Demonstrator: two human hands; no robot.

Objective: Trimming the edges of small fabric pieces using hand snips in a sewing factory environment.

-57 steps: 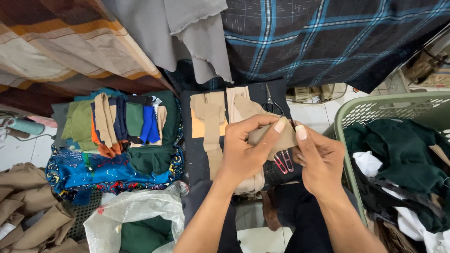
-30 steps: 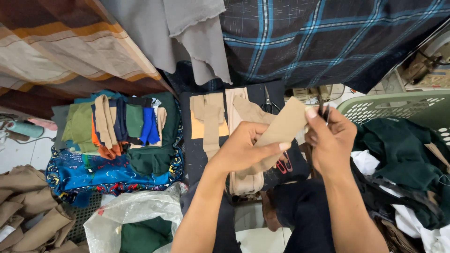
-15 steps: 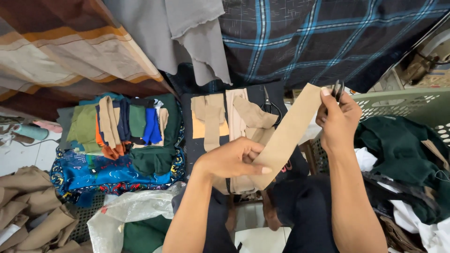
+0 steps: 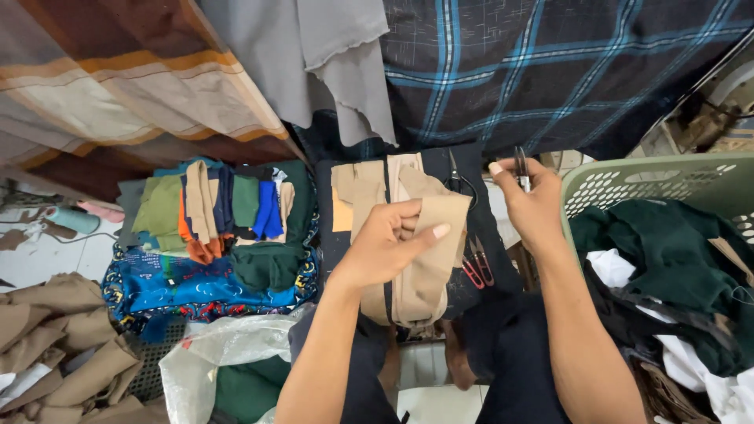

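My left hand [image 4: 390, 239] grips a long tan strip of cloth [image 4: 428, 259] that hangs down over a dark board [image 4: 487, 235] on my lap. Under it lie more tan cloth pieces [image 4: 361, 188]. My right hand [image 4: 530, 200] is raised to the right of the strip and holds a small pair of dark thread snips [image 4: 521, 167] upright between thumb and fingers. A second pair of snips with red handles [image 4: 477, 267] lies on the board just right of the strip, beside black scissors [image 4: 458, 177].
A pale green plastic basket [image 4: 652, 184] at right holds dark green, black and white cloth. Folded cloths in several colours [image 4: 220, 212] are stacked at left on blue patterned fabric. Tan pieces [image 4: 55, 338] are piled at lower left. Checked and striped fabrics hang behind.
Both hands first held the tan strip; the right hand pulled it up and right, then let go. The strip now hangs from my left hand over the board.
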